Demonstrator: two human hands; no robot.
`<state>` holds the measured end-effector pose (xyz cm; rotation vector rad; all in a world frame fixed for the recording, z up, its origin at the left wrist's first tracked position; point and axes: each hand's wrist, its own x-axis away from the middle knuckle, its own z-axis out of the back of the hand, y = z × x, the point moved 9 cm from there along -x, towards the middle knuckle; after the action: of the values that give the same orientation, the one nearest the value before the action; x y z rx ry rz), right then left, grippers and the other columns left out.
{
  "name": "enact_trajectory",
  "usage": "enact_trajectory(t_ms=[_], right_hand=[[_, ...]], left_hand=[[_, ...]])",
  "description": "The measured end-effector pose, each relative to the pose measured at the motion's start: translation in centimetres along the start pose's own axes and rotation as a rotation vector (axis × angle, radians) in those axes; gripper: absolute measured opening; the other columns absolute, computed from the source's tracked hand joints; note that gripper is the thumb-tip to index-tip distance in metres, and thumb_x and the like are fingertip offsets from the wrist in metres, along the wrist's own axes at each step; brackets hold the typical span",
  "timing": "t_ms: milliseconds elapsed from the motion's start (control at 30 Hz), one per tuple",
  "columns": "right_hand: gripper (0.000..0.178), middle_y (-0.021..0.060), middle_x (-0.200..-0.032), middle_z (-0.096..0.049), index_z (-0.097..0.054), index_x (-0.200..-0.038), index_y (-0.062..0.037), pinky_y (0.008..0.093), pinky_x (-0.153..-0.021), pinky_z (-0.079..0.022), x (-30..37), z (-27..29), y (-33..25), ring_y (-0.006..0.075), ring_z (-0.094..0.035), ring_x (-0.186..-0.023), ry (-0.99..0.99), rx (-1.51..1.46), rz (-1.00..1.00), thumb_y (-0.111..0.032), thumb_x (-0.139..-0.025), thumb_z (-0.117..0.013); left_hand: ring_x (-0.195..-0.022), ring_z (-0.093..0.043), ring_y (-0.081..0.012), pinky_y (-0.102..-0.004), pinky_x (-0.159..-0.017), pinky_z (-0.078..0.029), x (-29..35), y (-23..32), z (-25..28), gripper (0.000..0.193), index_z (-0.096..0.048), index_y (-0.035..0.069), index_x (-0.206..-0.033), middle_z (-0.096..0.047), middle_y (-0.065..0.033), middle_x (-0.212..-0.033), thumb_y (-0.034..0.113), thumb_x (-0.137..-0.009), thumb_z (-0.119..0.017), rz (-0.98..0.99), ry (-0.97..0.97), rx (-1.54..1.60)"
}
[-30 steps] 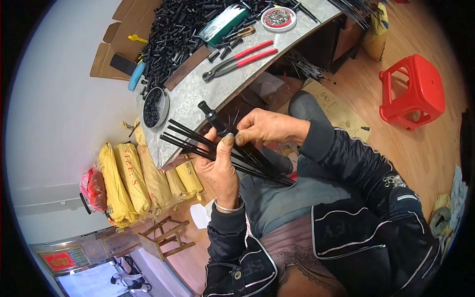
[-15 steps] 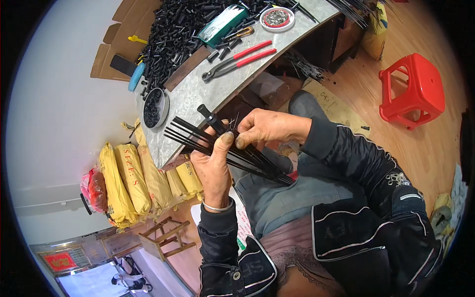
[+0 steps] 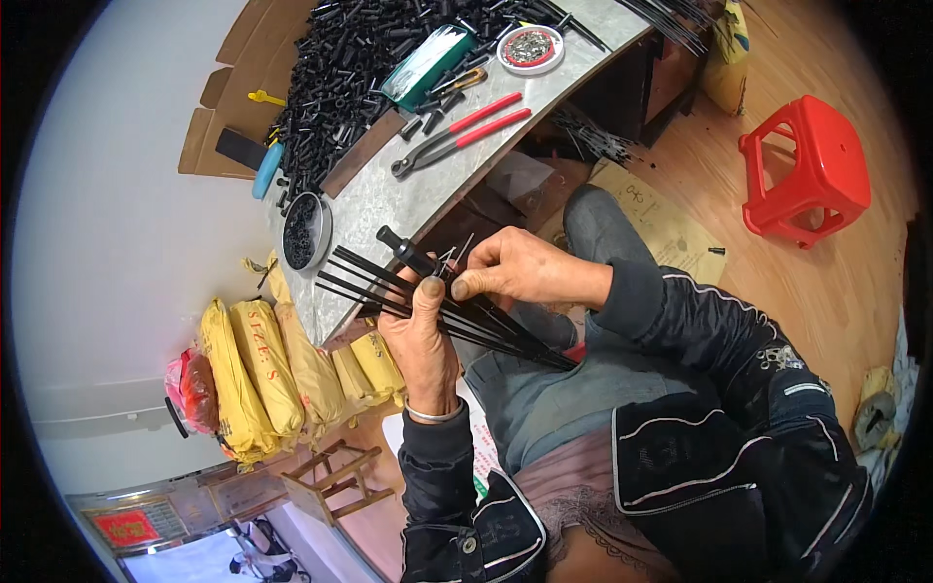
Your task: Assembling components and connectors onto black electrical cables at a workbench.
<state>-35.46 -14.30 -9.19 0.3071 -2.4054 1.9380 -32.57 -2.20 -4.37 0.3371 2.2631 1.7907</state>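
My left hand point(image 3: 422, 345) is closed around an umbrella frame point(image 3: 501, 338), a fan of thin black ribs that narrows toward my lap. Its black plastic runner point(image 3: 408, 253) sticks out above the left thumb, tilted up to the left. Right beside that thumb, my right hand point(image 3: 530, 270) pinches at the runner's lower end with thumb and forefinger. Short silvery wire ends point(image 3: 447, 262) stand up between the two hands. Exactly what lies between the right fingertips is too small and covered to make out.
On the grey table point(image 3: 374, 209) lie red-handled pincers point(image 3: 457, 136), a heap of black plastic tubes point(image 3: 340, 87), a dish of small metal parts point(image 3: 531, 49) and a bowl of black pieces point(image 3: 307, 231). A red stool point(image 3: 816, 170) stands at right, yellow sacks point(image 3: 267, 369) at left.
Both hands keep their hold at the runner. The right hand has shifted slightly down and left, and the silvery wire ends show more plainly. The whole view has tilted a little.
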Motion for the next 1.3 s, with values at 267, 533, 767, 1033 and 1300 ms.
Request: enact_trajectory(t_ms=[267,533,767,1033,1300], right_hand=[[0.031,0.0006,-0.066,-0.057,-0.063,-0.076,-0.0016,0.0236,-0.052,-0.045,0.2,-0.6,-0.1,0.0081,-0.054,-0.059,-0.039,-0.153,-0.049,-0.03,-0.083,-0.073],[0.029,-0.0017,-0.073,-0.057,-0.064,-0.082,-0.0048,0.0249,-0.058,-0.047,0.7,-0.5,-0.2,0.0073,-0.054,-0.07,-0.061,-0.095,-0.067,-0.033,-0.086,-0.069],[0.032,0.0015,-0.077,-0.059,-0.061,-0.082,-0.0026,0.0259,-0.058,-0.048,0.6,-0.6,-0.1,0.0092,-0.056,-0.072,-0.063,-0.061,-0.094,-0.032,-0.084,-0.072],[0.033,0.0032,-0.076,-0.061,-0.062,-0.081,-0.0016,0.0253,-0.055,-0.048,0.8,-0.2,-1.5,0.0092,-0.057,-0.071,0.058,0.145,-0.007,-0.033,-0.083,-0.073],[0.035,0.0012,-0.071,-0.057,-0.06,-0.076,-0.0044,0.026,-0.057,-0.049,0.0,-1.0,0.6,0.0106,-0.056,-0.068,-0.139,-0.108,-0.114,-0.036,-0.081,-0.074]], left_hand=[[-0.089,-0.063,-0.0172,-0.0285,-0.082,-0.05,0.7,0.6,-0.5,0.029,-0.06,-0.003,-0.109,-0.066,-0.0098,-0.097,0.015,-0.088,-0.068,-0.038,0.044,-0.062],[-0.089,-0.064,-0.0189,-0.0292,-0.083,-0.051,0.7,0.3,-0.8,0.029,-0.059,-0.003,-0.112,-0.066,-0.0104,-0.098,0.012,-0.089,-0.066,-0.046,0.034,0.056],[-0.092,-0.063,-0.0196,-0.0297,-0.085,-0.05,0.7,0.3,-1.2,0.034,-0.055,-0.004,-0.118,-0.066,-0.0144,-0.1,0.019,-0.093,-0.062,0.001,-0.062,0.042],[-0.087,-0.059,-0.0138,-0.0269,-0.082,-0.047,0.3,0.8,-0.6,0.039,-0.06,-0.002,-0.11,-0.064,-0.0071,-0.097,0.028,-0.087,-0.07,-0.052,0.003,-0.18],[-0.088,-0.062,-0.016,-0.0276,-0.081,-0.05,-0.1,0.0,-0.8,0.035,-0.06,-0.001,-0.11,-0.064,-0.008,-0.097,0.022,-0.086,-0.071,0.041,-0.108,0.043]])
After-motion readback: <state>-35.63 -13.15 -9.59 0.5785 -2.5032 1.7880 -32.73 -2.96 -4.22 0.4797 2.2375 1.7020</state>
